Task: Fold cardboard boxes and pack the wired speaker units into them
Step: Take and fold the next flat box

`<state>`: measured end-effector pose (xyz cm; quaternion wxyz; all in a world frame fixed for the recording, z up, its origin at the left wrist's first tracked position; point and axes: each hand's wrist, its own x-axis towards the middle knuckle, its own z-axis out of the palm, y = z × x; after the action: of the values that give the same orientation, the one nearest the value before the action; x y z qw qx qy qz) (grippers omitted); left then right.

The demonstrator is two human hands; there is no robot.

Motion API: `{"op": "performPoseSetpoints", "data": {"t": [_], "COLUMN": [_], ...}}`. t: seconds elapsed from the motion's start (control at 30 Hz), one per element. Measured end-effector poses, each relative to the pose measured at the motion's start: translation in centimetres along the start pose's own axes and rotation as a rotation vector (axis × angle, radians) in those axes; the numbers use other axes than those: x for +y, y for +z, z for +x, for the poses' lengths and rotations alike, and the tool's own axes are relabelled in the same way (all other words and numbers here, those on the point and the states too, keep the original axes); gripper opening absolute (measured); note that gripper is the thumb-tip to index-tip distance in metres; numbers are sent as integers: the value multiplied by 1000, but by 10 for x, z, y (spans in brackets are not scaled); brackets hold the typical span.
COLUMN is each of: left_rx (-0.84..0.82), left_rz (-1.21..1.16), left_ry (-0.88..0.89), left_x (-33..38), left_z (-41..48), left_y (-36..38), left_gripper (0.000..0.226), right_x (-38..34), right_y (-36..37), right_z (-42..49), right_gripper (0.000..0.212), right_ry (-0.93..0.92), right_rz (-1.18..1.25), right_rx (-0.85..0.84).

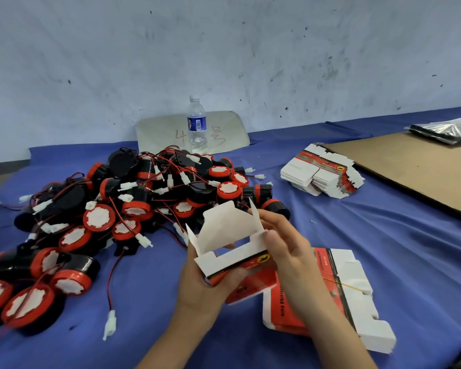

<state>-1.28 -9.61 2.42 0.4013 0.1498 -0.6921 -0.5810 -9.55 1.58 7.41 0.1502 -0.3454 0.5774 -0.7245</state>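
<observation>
- While both our hands hold it, the half-folded box (232,241) hangs just in front of the speaker pile (133,198), above the desk (383,230), with its white inside and raised flaps turned toward us.
- Our left hand (202,283) grips the box from below, fingers curled round its red and black side and the thumb on the near face.
- Our right hand (290,251) pinches the box's right end, fingers clenched on the white flap there.
- The pile is black speakers with red rims, tangled in red and black wires with white plugs; one plug (109,323) trails in front of the pile.
- In front and to the right of the pile, a stack of flats (338,296) lies under our right wrist, with a thin yellow band across it.
- Right of the pile and further back, we see a second stack (322,174), fanned out.
- Behind the pile a bottle (197,126) stands upright before a pale board (160,131) marked 4.
- Far right of the pile lies a brown sheet (410,166), with black bags (447,130) at its far end.
</observation>
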Motion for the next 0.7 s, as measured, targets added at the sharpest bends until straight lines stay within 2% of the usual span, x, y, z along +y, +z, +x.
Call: {"op": "performPoseSetpoints", "data": {"t": [0.17, 0.3, 0.4, 0.47, 0.6, 0.7], "left_rx": [-20, -37, -74, -27, 55, 98], "left_rz": [11, 24, -9, -68, -284, -354], "left_ry": [12, 8, -22, -71, -159, -200], "left_x": [-1, 6, 7, 1, -4, -6], "left_z": [-2, -7, -12, -14, -9, -5], "left_y": [0, 1, 0, -1, -3, -7], "left_gripper": [81, 90, 80, 68, 67, 41], "right_x": [1, 4, 7, 8, 9, 10], "right_y": [3, 5, 7, 10, 18, 17], "right_z": [-4, -5, -7, -8, -13, -15], "right_gripper": [39, 22, 26, 34, 35, 31], "right_ry": [-26, -49, -111, -161, -311, -486], "right_rz": [21, 60, 9, -24, -199, -415], "right_rx": [44, 98, 133, 143, 148, 89]}}
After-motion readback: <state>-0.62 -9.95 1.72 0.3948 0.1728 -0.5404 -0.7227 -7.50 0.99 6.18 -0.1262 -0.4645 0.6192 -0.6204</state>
